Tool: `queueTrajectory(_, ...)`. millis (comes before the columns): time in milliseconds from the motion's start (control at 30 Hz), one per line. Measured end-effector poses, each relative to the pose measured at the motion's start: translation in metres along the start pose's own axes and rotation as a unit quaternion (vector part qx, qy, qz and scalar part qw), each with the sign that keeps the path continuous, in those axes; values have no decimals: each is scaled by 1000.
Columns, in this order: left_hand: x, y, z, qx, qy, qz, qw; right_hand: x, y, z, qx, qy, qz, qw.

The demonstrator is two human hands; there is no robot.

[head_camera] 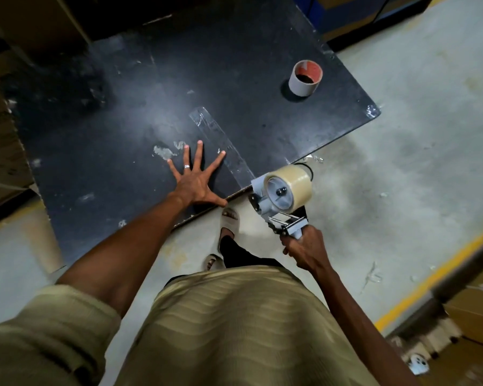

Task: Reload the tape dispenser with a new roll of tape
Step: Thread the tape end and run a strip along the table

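The right hand [304, 250] is wrapped tight around the handle of the tape dispenser [279, 203] and holds it up in the air, just past the near edge of the table [123, 93]. A roll of tape [294, 185] sits on the wheel of the dispenser. The roll is round, fat and shiny, a see-through tan color. The dispenser is gray with bright metal bits near the handle. The left hand [197, 185] lies flat on the table with all its fingers spread wide apart, and it holds nothing. It has a ring [187, 166] on one finger. The two hands are apart, with the left one on the table and the right one off to the side of it. A strip of clear tape [221, 147] is stuck on the table. It runs from the middle of the table toward the dispenser, just beside the left hand's pointer finger. It is hard to tell if the strip joins the roll. Far from both hands, near the table's corner, an empty cardboard core [304, 79] stands up like a little tube. The table is black, flat and scuffed, with white marks. The right hand's fingers hide most of the handle. The floor [416, 135] is gray and smooth.
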State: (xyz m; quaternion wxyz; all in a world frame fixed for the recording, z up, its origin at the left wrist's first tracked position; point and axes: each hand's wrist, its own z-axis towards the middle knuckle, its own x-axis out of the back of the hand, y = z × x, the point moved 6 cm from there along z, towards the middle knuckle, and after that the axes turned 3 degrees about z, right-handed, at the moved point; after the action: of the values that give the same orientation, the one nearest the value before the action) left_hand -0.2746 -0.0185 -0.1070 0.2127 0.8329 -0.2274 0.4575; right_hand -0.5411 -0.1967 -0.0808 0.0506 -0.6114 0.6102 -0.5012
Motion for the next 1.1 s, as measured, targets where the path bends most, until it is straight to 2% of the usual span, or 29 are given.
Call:
queueTrajectory(133,3,-2,-1,-2,19,-32,999,7,-25,8,-9,-4,61,998)
queueTrajectory(233,11,0,-8,4,72,-128,989,1,-42,18,-24,-30,185,982)
queueTrajectory(333,31,14,-15,-49,137,-318,937,-6,-64,24,-46,-73,291,953)
queueTrajectory(400,45,30,-18,-96,133,-438,884,-11,-81,29,-54,-100,343,933)
queueTrajectory(467,59,40,-22,-110,126,-507,846,-14,-96,36,-55,-121,373,918)
queueTrajectory(600,83,35,-26,-82,194,-542,814,-19,-122,49,-62,-160,396,902)
queueTrajectory(800,97,4,-14,-17,253,-599,759,-33,-150,74,-106,-207,407,883)
queueTrajectory(900,108,-18,-4,10,272,-612,743,-40,-168,86,-127,-221,425,869)
queueTrajectory(1100,129,-54,29,12,269,-601,752,-41,-205,121,-145,-245,419,862)
